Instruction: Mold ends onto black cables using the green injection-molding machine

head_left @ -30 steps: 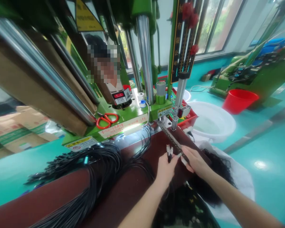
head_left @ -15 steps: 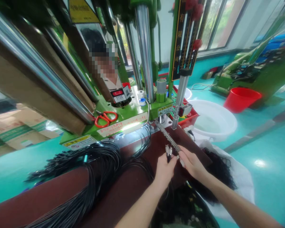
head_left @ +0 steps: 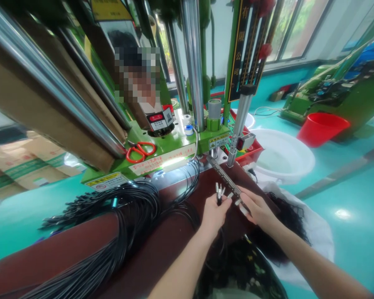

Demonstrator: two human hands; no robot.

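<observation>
My left hand (head_left: 214, 214) is closed around a small bunch of black cables with bare metal connector ends (head_left: 220, 192) sticking up past the thumb. Close by on the right, my right hand (head_left: 258, 209) grips the near end of a narrow slotted metal bar (head_left: 222, 174). The bar slants over the brown bench top (head_left: 171, 245), its far end by the base of the green press (head_left: 180, 143). Left thumb and right fingertips almost meet at the bar's edge. Whatever small piece may lie under the right fingers is hidden.
A thick bundle of black cables (head_left: 124, 224) lies across the bench at left. Orange-handled scissors (head_left: 141, 152) rest on the press base, near a blue-and-white tape roll (head_left: 188, 130). A white tub (head_left: 283, 155) and a red bucket (head_left: 323, 129) stand on the floor at right.
My right hand has shifted slightly along the near end of the bar, and more of the bar shows between its fingers. The left hand keeps the cable bunch, nearly still. The view has tilted slightly.
</observation>
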